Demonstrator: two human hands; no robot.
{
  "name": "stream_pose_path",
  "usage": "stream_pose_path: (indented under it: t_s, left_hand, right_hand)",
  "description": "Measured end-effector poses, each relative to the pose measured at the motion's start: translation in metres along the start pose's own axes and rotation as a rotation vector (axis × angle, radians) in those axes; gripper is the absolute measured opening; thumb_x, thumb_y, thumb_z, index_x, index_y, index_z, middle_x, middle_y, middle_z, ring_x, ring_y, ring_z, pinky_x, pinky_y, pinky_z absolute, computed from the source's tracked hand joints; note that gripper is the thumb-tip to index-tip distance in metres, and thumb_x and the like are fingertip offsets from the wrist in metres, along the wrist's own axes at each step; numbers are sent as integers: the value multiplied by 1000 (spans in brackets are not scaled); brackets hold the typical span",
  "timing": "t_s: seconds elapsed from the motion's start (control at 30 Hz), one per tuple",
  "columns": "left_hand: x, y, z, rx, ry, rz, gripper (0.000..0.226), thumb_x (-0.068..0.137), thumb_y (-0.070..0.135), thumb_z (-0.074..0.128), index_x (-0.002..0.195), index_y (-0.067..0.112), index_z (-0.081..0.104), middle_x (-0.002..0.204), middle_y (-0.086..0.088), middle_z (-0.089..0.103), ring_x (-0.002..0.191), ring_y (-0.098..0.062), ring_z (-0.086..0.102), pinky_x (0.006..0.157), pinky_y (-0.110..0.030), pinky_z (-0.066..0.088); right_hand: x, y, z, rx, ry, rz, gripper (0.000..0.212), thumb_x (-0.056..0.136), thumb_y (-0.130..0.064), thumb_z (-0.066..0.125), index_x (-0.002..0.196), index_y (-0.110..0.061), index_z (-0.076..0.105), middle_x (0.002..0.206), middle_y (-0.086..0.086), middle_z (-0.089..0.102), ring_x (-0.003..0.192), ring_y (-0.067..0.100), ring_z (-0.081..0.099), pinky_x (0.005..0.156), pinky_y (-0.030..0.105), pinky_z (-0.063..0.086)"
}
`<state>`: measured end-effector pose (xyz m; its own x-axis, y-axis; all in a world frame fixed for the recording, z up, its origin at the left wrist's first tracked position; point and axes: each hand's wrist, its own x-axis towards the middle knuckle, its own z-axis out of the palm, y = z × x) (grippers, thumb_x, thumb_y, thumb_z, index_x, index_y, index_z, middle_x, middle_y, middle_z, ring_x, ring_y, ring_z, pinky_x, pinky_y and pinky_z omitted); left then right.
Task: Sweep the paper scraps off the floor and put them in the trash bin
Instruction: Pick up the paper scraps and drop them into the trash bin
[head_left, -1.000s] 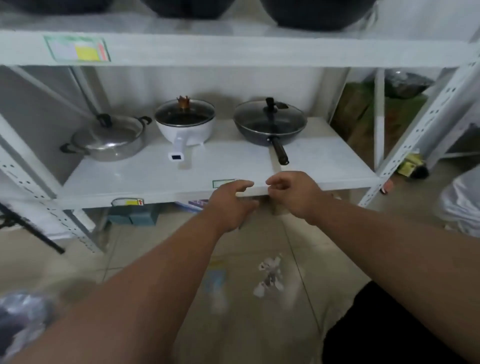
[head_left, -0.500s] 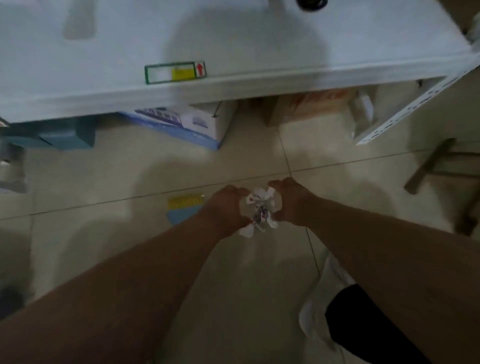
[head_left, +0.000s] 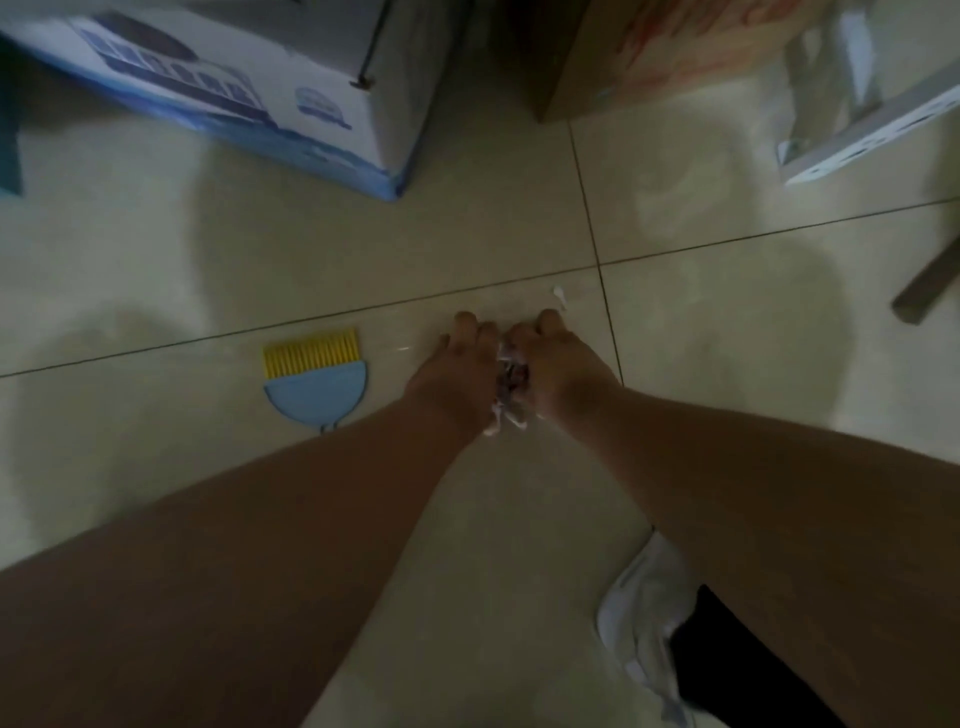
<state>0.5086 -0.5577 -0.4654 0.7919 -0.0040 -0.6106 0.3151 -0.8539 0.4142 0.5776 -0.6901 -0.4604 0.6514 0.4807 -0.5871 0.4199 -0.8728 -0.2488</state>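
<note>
Both my hands are down on the tiled floor (head_left: 727, 322), pressed together round a clump of paper scraps (head_left: 506, 395). My left hand (head_left: 457, 374) and my right hand (head_left: 556, 374) have their fingers curled in on the clump, and white and dark bits show in the gap between them. One small white scrap (head_left: 560, 295) lies loose just beyond my right fingertips. A small blue brush with yellow bristles (head_left: 316, 382) lies flat on the floor to the left of my left hand. No trash bin is in view.
A blue and white cardboard box (head_left: 249, 78) stands at the upper left and a brown box (head_left: 649, 52) at the upper middle. A white rack leg (head_left: 872, 130) is at the upper right, a wooden leg (head_left: 930, 280) at the right edge. My white shoe (head_left: 644, 613) is bottom right.
My view dropped from the shelf of pots down to the floor. My hands went down with it and closed together round the paper scraps beside the brush.
</note>
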Motion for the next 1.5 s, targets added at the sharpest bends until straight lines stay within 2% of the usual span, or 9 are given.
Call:
stream_pose_path:
  t_s: [0.23, 0.37, 0.47, 0.67, 0.9, 1.07, 1.17, 1.3, 1.5]
  left_hand:
    - [20, 0, -2, -70, 44, 27, 50, 87, 36, 77, 129, 15, 59, 126, -9, 65, 116, -33, 63, 97, -39, 50]
    - [21, -8, -2, -125, 120, 0, 26, 92, 30, 70, 116, 20, 70, 117, -8, 69, 111, -30, 63, 85, -31, 43]
    - [20, -9, -6, -259, 118, -54, 17, 89, 25, 72, 105, 18, 76, 102, -6, 72, 101, -25, 65, 74, -22, 35]
    - [11, -5, -8, -535, 115, -127, 2, 88, 20, 76, 87, 19, 75, 77, 2, 64, 73, -13, 57, 54, -7, 34]
    - [-29, 11, -23, -1040, 203, -194, 9, 85, 8, 80, 78, 9, 76, 80, -21, 75, 69, -34, 71, 73, -45, 65]
    - [-88, 46, -55, -1337, 226, -162, 12, 91, -5, 71, 82, 3, 69, 75, -10, 70, 57, -10, 70, 57, -21, 58]
    - [-133, 61, -79, -1406, 285, -111, 12, 93, -3, 70, 84, 5, 70, 73, -9, 71, 60, -12, 70, 59, -22, 59]
    - [-197, 76, -121, -1399, 393, -28, 12, 92, -6, 70, 86, 4, 73, 73, -10, 72, 63, -14, 71, 64, -23, 61]
    - [-300, 73, -194, -1326, 575, 27, 13, 92, -7, 68, 89, 4, 74, 74, -7, 73, 63, -12, 70, 63, -21, 61]
  right_hand:
    - [12, 7, -4, 140, 33, -30, 34, 79, -23, 76, 111, -16, 71, 103, 10, 65, 93, 27, 65, 84, 30, 51]
    - [15, 18, -2, 296, 74, 55, 19, 84, -18, 70, 101, -17, 78, 94, 4, 74, 88, 20, 70, 81, 26, 53]
    - [18, 23, 0, 557, 29, 204, 13, 78, -21, 77, 91, -17, 78, 82, 2, 76, 79, 18, 74, 81, 36, 60]
    - [2, 21, -13, 1065, 1, 412, 21, 77, 5, 79, 96, 1, 74, 90, 23, 75, 77, 30, 77, 73, 38, 64]
    - [-41, 8, -47, 1356, -30, 344, 25, 83, 13, 71, 107, 18, 65, 103, 32, 70, 96, 37, 73, 79, 34, 62]
    - [-96, -29, -86, 1400, 14, 199, 23, 88, 10, 67, 108, 19, 64, 111, 35, 67, 105, 44, 68, 93, 47, 57]
    - [-137, -55, -116, 1383, 75, 139, 11, 87, 8, 69, 98, 9, 70, 108, 32, 70, 96, 39, 71, 96, 50, 55]
    - [-188, -92, -163, 1393, 89, 20, 7, 87, 9, 69, 87, 2, 71, 87, 19, 72, 75, 24, 71, 84, 37, 61]
    - [-243, -169, -218, 1386, 90, -194, 8, 86, 6, 72, 92, 3, 69, 96, 23, 72, 80, 24, 71, 83, 35, 61]
